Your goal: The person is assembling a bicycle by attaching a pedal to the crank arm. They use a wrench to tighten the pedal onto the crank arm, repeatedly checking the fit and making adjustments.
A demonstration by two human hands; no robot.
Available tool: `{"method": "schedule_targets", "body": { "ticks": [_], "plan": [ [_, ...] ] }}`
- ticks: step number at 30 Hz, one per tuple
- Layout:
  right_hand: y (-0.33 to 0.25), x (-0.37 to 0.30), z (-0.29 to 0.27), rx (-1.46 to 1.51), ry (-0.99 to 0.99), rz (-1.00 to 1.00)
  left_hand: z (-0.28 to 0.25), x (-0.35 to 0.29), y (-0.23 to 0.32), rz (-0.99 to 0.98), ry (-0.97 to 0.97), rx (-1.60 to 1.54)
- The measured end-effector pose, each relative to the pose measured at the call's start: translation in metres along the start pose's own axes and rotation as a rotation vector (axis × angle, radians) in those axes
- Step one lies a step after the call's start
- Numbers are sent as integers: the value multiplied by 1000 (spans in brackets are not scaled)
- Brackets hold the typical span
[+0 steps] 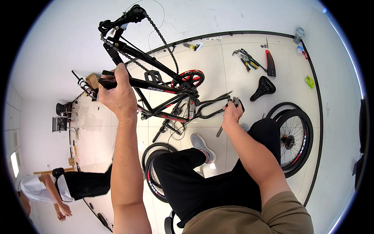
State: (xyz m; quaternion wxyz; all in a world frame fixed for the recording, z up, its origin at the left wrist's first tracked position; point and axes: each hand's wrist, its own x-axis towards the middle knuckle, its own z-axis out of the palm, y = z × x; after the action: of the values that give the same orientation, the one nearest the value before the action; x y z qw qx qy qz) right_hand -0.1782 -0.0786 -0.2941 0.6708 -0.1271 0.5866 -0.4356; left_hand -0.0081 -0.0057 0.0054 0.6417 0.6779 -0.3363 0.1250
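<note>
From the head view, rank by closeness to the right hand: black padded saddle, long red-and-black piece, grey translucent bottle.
1. Black padded saddle: up-right of the right hand.
2. Long red-and-black piece: above the saddle.
3. Grey translucent bottle: farthest, upper right.

Fisheye view from the wearer's head, facing down, bicycle frame (161, 88) near, floor (213, 81) beyond

The frame (150, 85) is glossy metal; the tyre (310, 136), matt rubber; trousers (218, 185), cloth.
</note>
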Motion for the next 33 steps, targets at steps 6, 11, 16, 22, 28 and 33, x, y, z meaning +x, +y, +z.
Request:
{"method": "schedule_targets", "body": {
  "ticks": [6,11,16,22,28,33],
  "plan": [
    [-10,-8,-3,28,-10,4,1,-2,0,26,4,40],
    [-9,-11,-2,64,-24,-35,1,-1,-4,24,4,-71],
    [-5,-3,-3,-21,-90,-106,-7,10,-14,52,12,78],
    [-33,-40,-7,-181,-119,-126,-3,5,-16,-18,26,93],
    [-42,-40,-15,-216,-177,-208,-6,0,-2,-43,-49,174],
    [-43,-36,-9,-150,-228,-208,-6,2,-3,-38,-30,216]
  ]
}}
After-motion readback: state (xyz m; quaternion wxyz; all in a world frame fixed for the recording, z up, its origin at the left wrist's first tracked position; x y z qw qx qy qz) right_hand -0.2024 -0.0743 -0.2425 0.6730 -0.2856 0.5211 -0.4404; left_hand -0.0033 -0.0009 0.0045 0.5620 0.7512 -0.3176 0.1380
